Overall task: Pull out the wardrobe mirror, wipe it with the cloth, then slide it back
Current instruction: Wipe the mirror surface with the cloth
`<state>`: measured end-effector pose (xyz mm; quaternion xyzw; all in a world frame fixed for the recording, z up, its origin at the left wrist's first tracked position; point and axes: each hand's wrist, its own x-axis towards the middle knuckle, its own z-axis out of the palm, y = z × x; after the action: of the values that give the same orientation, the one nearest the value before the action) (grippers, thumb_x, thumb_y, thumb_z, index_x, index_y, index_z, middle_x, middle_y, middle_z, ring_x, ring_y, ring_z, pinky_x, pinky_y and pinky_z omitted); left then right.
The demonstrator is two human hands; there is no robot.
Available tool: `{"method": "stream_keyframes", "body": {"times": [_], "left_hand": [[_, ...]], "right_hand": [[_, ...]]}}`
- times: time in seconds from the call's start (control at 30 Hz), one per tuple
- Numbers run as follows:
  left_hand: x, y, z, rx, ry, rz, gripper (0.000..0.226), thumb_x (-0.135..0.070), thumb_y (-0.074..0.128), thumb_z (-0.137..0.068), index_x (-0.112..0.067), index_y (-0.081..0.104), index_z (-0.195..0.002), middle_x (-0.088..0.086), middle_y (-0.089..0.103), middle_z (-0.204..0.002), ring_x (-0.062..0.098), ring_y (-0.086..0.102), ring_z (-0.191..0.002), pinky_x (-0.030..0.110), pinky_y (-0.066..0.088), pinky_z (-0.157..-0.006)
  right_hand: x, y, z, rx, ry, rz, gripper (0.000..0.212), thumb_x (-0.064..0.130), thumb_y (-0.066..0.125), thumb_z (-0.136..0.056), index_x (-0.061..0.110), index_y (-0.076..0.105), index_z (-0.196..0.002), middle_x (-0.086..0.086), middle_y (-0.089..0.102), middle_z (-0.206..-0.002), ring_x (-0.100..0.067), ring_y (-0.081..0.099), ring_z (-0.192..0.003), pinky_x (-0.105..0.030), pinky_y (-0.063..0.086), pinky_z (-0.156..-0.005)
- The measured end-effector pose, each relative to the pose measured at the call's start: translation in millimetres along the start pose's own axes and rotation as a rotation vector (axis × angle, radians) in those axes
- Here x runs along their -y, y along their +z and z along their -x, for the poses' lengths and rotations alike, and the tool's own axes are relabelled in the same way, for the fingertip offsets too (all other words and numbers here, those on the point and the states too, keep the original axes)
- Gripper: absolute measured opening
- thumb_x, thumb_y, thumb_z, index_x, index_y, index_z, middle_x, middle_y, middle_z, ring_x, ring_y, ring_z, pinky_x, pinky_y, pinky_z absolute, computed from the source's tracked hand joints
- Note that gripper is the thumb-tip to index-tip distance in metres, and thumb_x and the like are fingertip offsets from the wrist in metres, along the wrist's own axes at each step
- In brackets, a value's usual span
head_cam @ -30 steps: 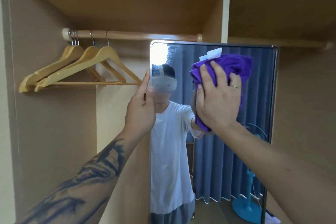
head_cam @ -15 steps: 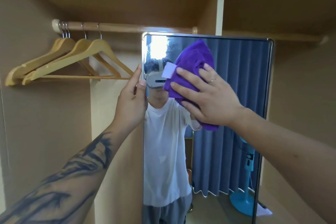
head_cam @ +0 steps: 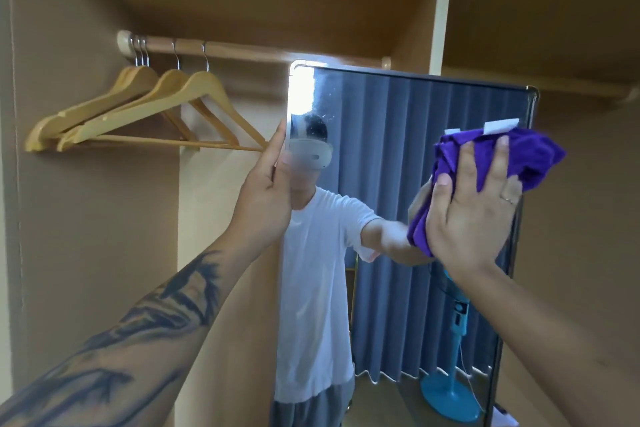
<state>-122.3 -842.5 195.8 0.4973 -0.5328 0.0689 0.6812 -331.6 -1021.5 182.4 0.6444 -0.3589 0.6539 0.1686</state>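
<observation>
Wiping is continuing: the crumpled purple microfibre cloth (head_cam: 498,163), near the upper left of the glass half a second ago, is now sitting at the upper right edge of the tall, dark-framed rectangular wardrobe mirror (head_cam: 388,156), so the top band is probably nearly covered; the right hand (head_cam: 474,211) is pressing the cloth flat, fingers (head_cam: 500,156) spread and straight; the left hand (head_cam: 266,191) is still gripping the mirror's left edge, fingers wrapped behind; faint specks are showing upper left; smooth pale wooden hangers (head_cam: 138,107) are hanging from the rail.

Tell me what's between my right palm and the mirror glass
The purple cloth, bunched under your right hand, lies between it and the mirror; the head view shows it.
</observation>
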Motion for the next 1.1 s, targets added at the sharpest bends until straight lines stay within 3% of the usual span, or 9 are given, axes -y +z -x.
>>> {"method": "stream_keyframes", "body": {"times": [0.07, 0.23, 0.33, 0.4, 0.57, 0.7, 0.8, 0.93, 1.1], "left_hand": [[-2.7, 0.0, 0.5, 0.005, 0.009, -0.016, 0.05, -0.03, 0.034, -0.117, -0.037, 0.028, -0.166, -0.025, 0.057, -0.145, -0.003, 0.055, -0.134, 0.026, 0.047, -0.112], [-2.6, 2.4, -0.1, -0.019, -0.016, 0.05, 0.05, -0.028, 0.036, -0.116, -0.034, 0.032, -0.165, -0.019, 0.063, -0.144, 0.009, 0.059, -0.135, 0.034, 0.047, -0.113], [-2.6, -1.0, 0.0, -0.001, -0.024, 0.067, 0.051, -0.029, 0.038, -0.115, -0.034, 0.031, -0.165, -0.021, 0.061, -0.146, 0.003, 0.055, -0.138, 0.034, 0.044, -0.118], [-2.9, -2.4, -0.4, 0.01, -0.009, 0.062, 0.051, -0.03, 0.039, -0.115, -0.035, 0.031, -0.165, -0.012, 0.053, -0.157, 0.003, 0.051, -0.142, 0.034, 0.043, -0.12], [-4.1, -0.2, 0.9, -0.012, 0.023, 0.034, 0.05, -0.025, 0.039, -0.115, -0.029, 0.033, -0.165, -0.013, 0.061, -0.147, -0.002, 0.061, -0.13, 0.018, 0.052, -0.103], [-3.9, 0.7, 1.4, 0.009, 0.009, 0.055, 0.05, -0.03, 0.038, -0.115, -0.036, 0.032, -0.165, -0.008, 0.057, -0.155, 0.018, 0.053, -0.144, 0.04, 0.046, -0.117], [-3.6, 0.3, 0.9, -0.004, 0.042, 0.004, 0.05, -0.03, 0.037, -0.115, -0.037, 0.032, -0.165, -0.015, 0.053, -0.156, 0.006, 0.05, -0.144, 0.02, 0.044, -0.114], [-2.6, 0.3, 0.9, -0.017, 0.055, -0.038, 0.047, -0.027, 0.037, -0.116, -0.038, 0.034, -0.162, -0.033, 0.049, -0.146, -0.027, 0.044, -0.128, -0.002, 0.04, -0.096], [-1.5, 0.6, 0.8, -0.033, 0.031, -0.048, 0.049, -0.029, 0.037, -0.116, -0.041, 0.033, -0.163, -0.031, 0.058, -0.139, -0.019, 0.057, -0.117, 0.001, 0.044, -0.094]], "right_hand": [[25.1, 4.4, 7.9, 0.003, -0.046, -0.01, 0.056, 0.037, 0.037, -0.108, 0.017, 0.038, -0.161, -0.018, 0.021, -0.172, -0.056, 0.034, -0.144, -0.063, 0.021, -0.123], [92.9, 11.7, 17.4, 0.044, -0.419, 0.009, 0.059, 0.039, 0.047, -0.103, 0.021, 0.044, -0.159, -0.014, 0.029, -0.17, -0.048, 0.041, -0.138, -0.063, 0.023, -0.122], [108.6, 13.5, 19.2, 0.061, -0.574, -0.004, 0.056, 0.044, 0.033, -0.108, 0.023, 0.043, -0.159, -0.01, 0.028, -0.171, -0.046, 0.042, -0.142, -0.064, 0.022, -0.123], [104.4, 11.0, 15.8, 0.072, -0.63, 0.005, 0.056, 0.045, 0.028, -0.109, 0.024, 0.045, -0.158, -0.009, 0.03, -0.17, -0.046, 0.044, -0.14, -0.063, 0.023, -0.123], [56.4, -1.2, -11.9, 0.139, -1.002, 0.107, 0.055, 0.042, 0.052, -0.104, 0.028, 0.048, -0.157, -0.007, 0.035, -0.169, -0.043, 0.051, -0.135, -0.061, 0.03, -0.121], [9.2, -14.8, -35.8, 0.207, -1.182, 0.199, 0.052, 0.045, 0.049, -0.106, 0.031, 0.05, -0.156, -0.005, 0.036, -0.168, -0.04, 0.051, -0.138, -0.06, 0.032, -0.121], [-20.4, -21.7, -45.1, 0.216, -1.129, 0.257, 0.054, 0.049, 0.043, -0.108, 0.03, 0.046, -0.158, -0.008, 0.033, -0.169, -0.042, 0.05, -0.139, -0.059, 0.029, -0.123], [-49.3, -25.3, -38.8, 0.162, -0.742, 0.24, 0.057, 0.047, 0.037, -0.109, 0.025, 0.038, -0.161, -0.016, 0.027, -0.17, -0.047, 0.044, -0.14, -0.059, 0.023, -0.125], [-27.5, -19.2, -21.4, 0.096, -0.343, 0.147, 0.054, 0.038, 0.036, -0.108, 0.02, 0.044, -0.158, -0.018, 0.031, -0.167, -0.052, 0.038, -0.136, -0.061, 0.027, -0.121]]}}
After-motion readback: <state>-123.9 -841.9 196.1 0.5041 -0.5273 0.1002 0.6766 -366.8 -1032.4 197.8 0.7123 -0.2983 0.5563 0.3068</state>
